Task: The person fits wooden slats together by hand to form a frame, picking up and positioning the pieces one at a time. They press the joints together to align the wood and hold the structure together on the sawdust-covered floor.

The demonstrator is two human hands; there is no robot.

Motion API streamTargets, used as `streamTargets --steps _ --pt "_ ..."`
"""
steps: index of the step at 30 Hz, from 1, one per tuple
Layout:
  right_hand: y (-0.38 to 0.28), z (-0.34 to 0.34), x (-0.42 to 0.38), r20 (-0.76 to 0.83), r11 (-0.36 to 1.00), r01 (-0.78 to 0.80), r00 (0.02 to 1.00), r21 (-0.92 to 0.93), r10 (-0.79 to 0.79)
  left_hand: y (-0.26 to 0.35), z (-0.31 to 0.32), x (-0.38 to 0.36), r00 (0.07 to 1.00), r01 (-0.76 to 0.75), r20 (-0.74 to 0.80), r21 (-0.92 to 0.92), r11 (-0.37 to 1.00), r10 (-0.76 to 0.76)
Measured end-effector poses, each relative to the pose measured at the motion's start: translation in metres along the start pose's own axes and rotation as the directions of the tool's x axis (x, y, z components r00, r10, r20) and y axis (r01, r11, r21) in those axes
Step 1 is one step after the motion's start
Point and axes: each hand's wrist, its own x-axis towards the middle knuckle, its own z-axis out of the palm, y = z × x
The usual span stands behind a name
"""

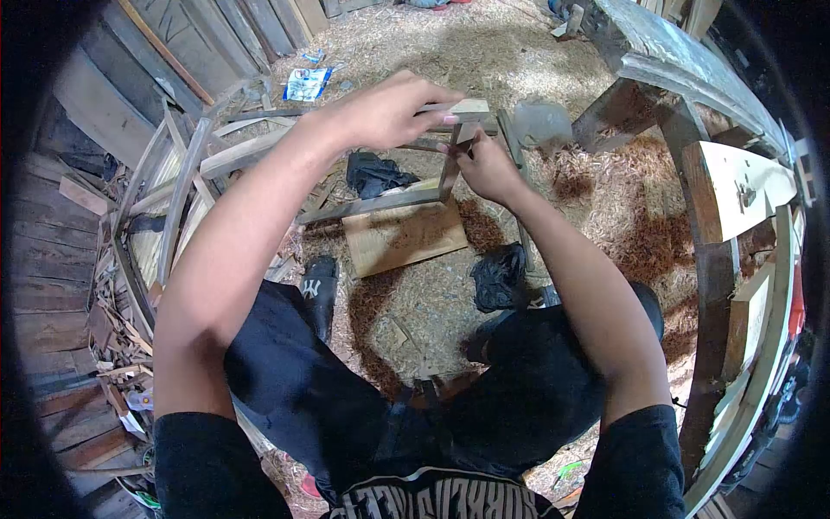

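**Wooden frame held up over a sawdust floor**

Wooden frame [450,151], made of thin slats joined at right angles, hangs in mid-air between both hands, above the flat wooden board [405,235] that lies on the sawdust-covered floor [622,216]. The frame's lower slat slopes down to just above the far edge of that board.

The left hand [389,111] reaches forward with the arm nearly straight, wrist bent, palm down, fingers curled over the top slat of the frame and closed on it. The right hand [486,166] comes in from the right of the board with the elbow bent; its fingers pinch the upright slat near the top corner, thumb and fingertips closed around it.

1 black plastic bag [376,173] lies just beyond the board's far-left corner, and another black bag [500,277] sits just beside the board's near-right corner. A black shoe [317,290] rests on the floor to the near left of the board. Further left of the board stands a heap of loose wood slats [186,173]. Well to the right of the board runs a curved timber structure [718,199]. A blue-and-white wrapper [306,84] lies far beyond the board.
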Motion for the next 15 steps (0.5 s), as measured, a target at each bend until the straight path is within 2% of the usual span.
streamTargets --steps 6,9,11,15 --pt "-0.003 -0.003 -0.002 0.002 1.0 -0.005 1.0 -0.023 0.005 -0.001 0.0 0.0 1.0 -0.012 -0.019 0.027 1.0 0.013" --pt "0.01 0.002 0.002 -0.016 0.994 0.076 0.997 -0.073 -0.078 -0.001 0.0 0.0 1.0 0.025 0.018 0.004 1.0 -0.025" --pt "0.013 0.003 0.003 -0.026 0.995 0.092 0.995 -0.048 -0.093 -0.009 0.003 0.001 0.999 -0.052 -0.008 0.009 0.999 0.052" --pt "0.006 0.001 0.001 0.0 0.999 0.047 0.999 -0.005 -0.047 -0.005 -0.002 0.001 0.999 -0.04 0.016 -0.009 0.999 0.04"
